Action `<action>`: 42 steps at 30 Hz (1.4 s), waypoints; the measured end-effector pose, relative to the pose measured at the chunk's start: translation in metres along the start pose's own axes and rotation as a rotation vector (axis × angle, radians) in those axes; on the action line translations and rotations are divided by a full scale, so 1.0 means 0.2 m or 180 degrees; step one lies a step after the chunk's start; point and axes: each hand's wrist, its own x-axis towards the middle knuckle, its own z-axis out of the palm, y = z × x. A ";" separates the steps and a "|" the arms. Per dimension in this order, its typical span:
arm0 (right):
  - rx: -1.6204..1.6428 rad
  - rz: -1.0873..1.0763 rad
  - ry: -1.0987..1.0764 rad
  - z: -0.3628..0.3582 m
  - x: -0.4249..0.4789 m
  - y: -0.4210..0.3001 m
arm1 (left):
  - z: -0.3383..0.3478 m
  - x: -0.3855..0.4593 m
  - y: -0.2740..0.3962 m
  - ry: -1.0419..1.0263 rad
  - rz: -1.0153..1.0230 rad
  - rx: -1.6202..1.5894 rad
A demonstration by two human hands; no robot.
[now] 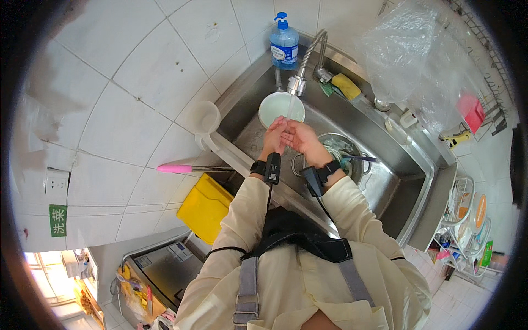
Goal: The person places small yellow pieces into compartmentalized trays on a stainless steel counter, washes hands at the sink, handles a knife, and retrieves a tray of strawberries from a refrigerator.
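Water runs from a flexible metal faucet (296, 86) onto my hands over a stainless steel sink (381, 181). My left hand (274, 138) and my right hand (303, 136) touch each other under the stream, fingers partly overlapping; no object shows between them. Just beyond my fingertips is a pale round bowl (277, 105), apparently holding liquid. To the right of my right hand sits a metal pot (358, 159) with side handles, holding clear water, pale strands and something bluish. A dark-handled utensil (363, 158) leans across its rim.
A blue pump bottle (284, 47) stands behind the sink. A yellow sponge (346, 86) lies by the faucet base. At left are a white plastic dipper (205, 117), a pink-handled tool (175, 168) and a yellow bin (205, 210). Clear plastic bags (406, 62) hang at right.
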 end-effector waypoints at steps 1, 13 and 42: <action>-0.0062 0.0002 0.0082 -0.01 0.01 -0.01 | 0.00 -0.01 0.00 0.0001 -0.0038 0.0062; 0.1241 -0.0513 0.0362 -0.05 0.11 -0.05 | 0.09 -0.01 -0.02 -0.0121 -0.0489 -0.0238; -0.1901 -0.0502 0.0028 -0.27 -0.56 0.26 | -0.13 -0.35 -0.24 0.0946 0.1093 0.5702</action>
